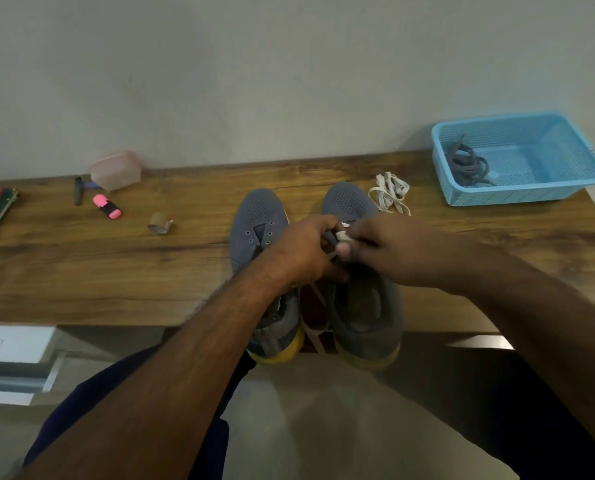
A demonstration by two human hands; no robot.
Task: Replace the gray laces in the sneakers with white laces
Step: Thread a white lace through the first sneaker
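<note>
Working over the right-hand grey mesh sneaker with the yellow sole [361, 306], both hands meet at its eyelet rows: the left hand [306, 252] is curled round the shoe's tongue area, and the right hand [389, 247] pinches the end of a flat white lace [343, 236] between thumb and fingertips, just beside the left hand's knuckles. The sneaker's long axis runs away from the person, toe toward the wall, heel hanging over the near edge of the wooden counter [116, 271], so the lace end probably has to travel across that axis to reach an eyelet. The lace's slack trails down between the two shoes. The left-hand grey sneaker [254, 230] shows bare eyelets. A second white lace [389, 192] lies coiled beyond the toes, and the grey laces [467, 164] sit in the blue plastic basket [538, 195]. Which eyelet is being threaded is hidden beneath the hands.
</note>
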